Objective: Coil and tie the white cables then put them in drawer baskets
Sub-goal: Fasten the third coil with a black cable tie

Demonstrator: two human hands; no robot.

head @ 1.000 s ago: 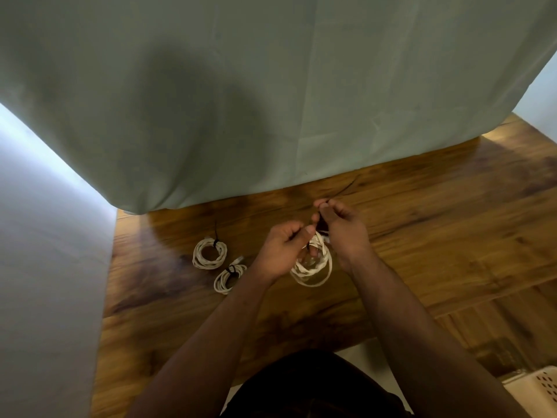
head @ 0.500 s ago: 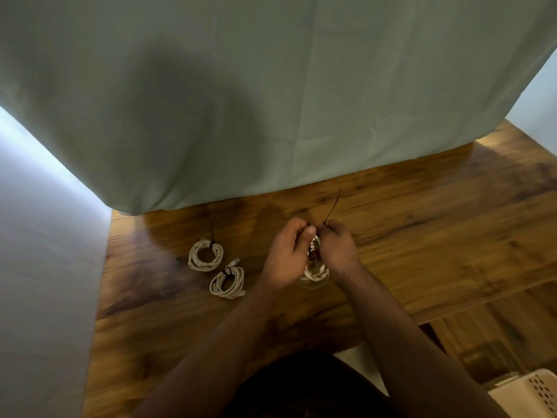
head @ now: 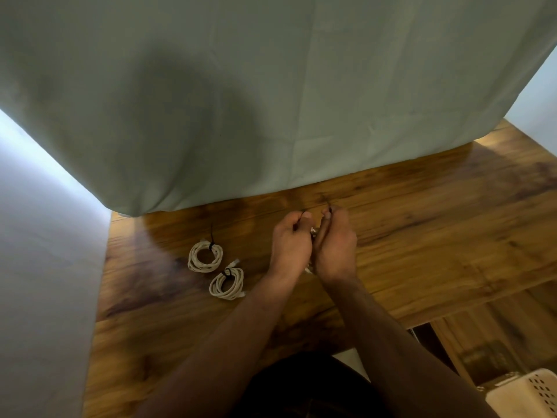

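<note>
Left hand (head: 291,242) and right hand (head: 334,242) side by side over desk (head: 422,236), fingers curled, each pinching one end of black tie (head: 329,206). White cable (head: 313,231) wedged between hands (mostly hidden, only slivers showed). Far coil (head: 205,256) and near coil (head: 226,283), both tied, lay on desk left of left hand, not touching it.

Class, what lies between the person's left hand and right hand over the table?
In the head view, a mostly hidden white cable peeks out between the left hand and right hand; each pinches an end of a dark tie.
</note>
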